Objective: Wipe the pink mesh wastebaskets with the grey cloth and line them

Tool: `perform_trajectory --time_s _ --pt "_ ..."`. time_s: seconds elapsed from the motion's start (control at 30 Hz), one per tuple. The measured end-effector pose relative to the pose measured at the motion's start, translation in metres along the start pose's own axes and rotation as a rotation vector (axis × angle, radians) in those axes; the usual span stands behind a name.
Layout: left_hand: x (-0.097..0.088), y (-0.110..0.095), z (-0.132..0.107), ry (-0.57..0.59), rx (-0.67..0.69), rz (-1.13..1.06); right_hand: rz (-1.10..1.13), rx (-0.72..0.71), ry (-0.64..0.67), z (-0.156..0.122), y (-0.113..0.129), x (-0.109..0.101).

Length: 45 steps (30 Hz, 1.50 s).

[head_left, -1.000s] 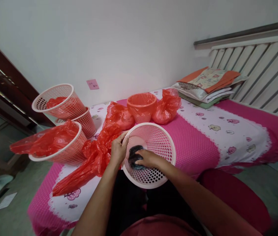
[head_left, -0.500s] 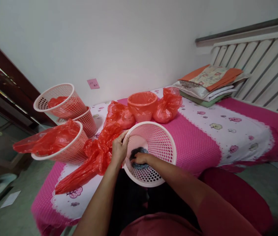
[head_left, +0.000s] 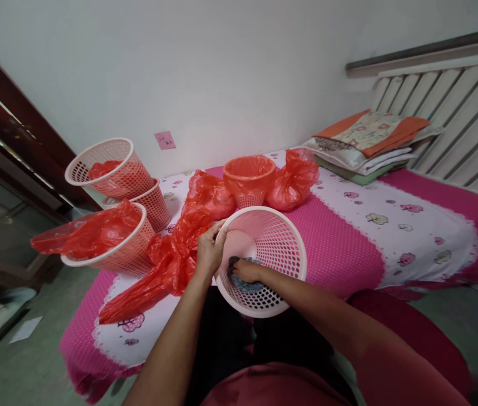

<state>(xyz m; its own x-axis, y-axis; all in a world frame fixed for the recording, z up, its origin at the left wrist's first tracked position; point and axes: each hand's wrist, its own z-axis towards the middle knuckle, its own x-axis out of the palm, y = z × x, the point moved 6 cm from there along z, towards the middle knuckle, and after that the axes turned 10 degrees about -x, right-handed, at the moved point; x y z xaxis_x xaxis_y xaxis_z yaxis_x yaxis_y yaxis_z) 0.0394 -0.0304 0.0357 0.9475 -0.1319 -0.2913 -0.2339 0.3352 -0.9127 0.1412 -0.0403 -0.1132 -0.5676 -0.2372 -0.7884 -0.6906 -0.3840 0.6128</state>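
Observation:
A pale pink perforated plastic basket (head_left: pixel 283 242) is tilted toward me at the bed's near edge, its mouth facing up at me. My left hand (head_left: pixel 210 248) grips its left rim, thumb inside and fingers outside. Inside the basket, my right hand (head_left: pixel 245 270) is closed on a dark grey-blue cloth (head_left: pixel 247 283), pressed against the inner wall. The fingertips are partly hidden by the cloth. Just left of my left hand lies a crumpled red plastic bag (head_left: pixel 171 254), stretched across the bedspread.
Pink baskets with red bags, one basket (head_left: pixel 132 248) in front, stand at left. Behind are a red-lined basket (head_left: pixel 249 183) and a bulging red bag (head_left: pixel 292 183). Folded textiles (head_left: pixel 374 138) lie by the white slatted headboard (head_left: pixel 454 107). A dark red round stool (head_left: pixel 412 338) is at right.
My right hand and the cloth have shifted slightly along the basket's inside wall. The left hand keeps its hold on the rim. The whole view has moved a little.

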Motion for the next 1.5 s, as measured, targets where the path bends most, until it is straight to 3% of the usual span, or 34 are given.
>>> perform_trajectory --time_s 0.2,0.3,0.43,0.57,0.7,0.87,1.0,1.13,1.2,1.33,1.43,1.5 --pt "-0.003 0.001 0.006 -0.019 -0.01 -0.049 0.134 -0.033 0.104 -0.029 0.019 -0.018" --pt "-0.004 0.002 0.009 -0.022 -0.019 -0.056 0.186 -0.043 0.011 -0.051 0.034 -0.023" --pt "-0.004 0.001 0.014 -0.019 -0.005 -0.028 0.253 -0.18 -0.204 -0.083 0.064 -0.038" --pt "-0.002 -0.002 0.018 -0.003 0.013 0.003 0.253 -0.214 -0.259 -0.116 0.084 -0.045" --pt "0.003 -0.004 0.025 -0.001 0.027 0.028 0.109 -0.183 -0.341 -0.134 0.09 -0.033" --pt "0.006 -0.005 0.033 0.055 -0.017 0.024 -0.17 -0.192 -0.431 -0.126 0.085 0.001" --pt "0.003 0.002 0.003 0.118 -0.069 0.083 -0.198 -0.119 -0.535 -0.113 0.082 0.004" --pt "-0.011 0.026 -0.055 -0.063 -0.127 0.201 -0.074 -0.116 -0.564 -0.101 0.09 -0.006" --pt "-0.014 0.042 -0.077 -0.114 -0.172 0.16 0.022 -0.149 -0.539 -0.094 0.092 -0.008" --pt "-0.018 0.069 -0.091 -0.151 -0.251 0.136 0.274 -0.142 -0.521 -0.082 0.07 -0.009" --pt "-0.02 0.077 -0.085 -0.231 -0.218 0.181 0.403 0.021 -0.681 -0.084 0.027 -0.028" --pt "-0.017 0.08 -0.079 -0.246 -0.208 0.153 0.316 0.151 -0.819 -0.09 0.001 -0.051"
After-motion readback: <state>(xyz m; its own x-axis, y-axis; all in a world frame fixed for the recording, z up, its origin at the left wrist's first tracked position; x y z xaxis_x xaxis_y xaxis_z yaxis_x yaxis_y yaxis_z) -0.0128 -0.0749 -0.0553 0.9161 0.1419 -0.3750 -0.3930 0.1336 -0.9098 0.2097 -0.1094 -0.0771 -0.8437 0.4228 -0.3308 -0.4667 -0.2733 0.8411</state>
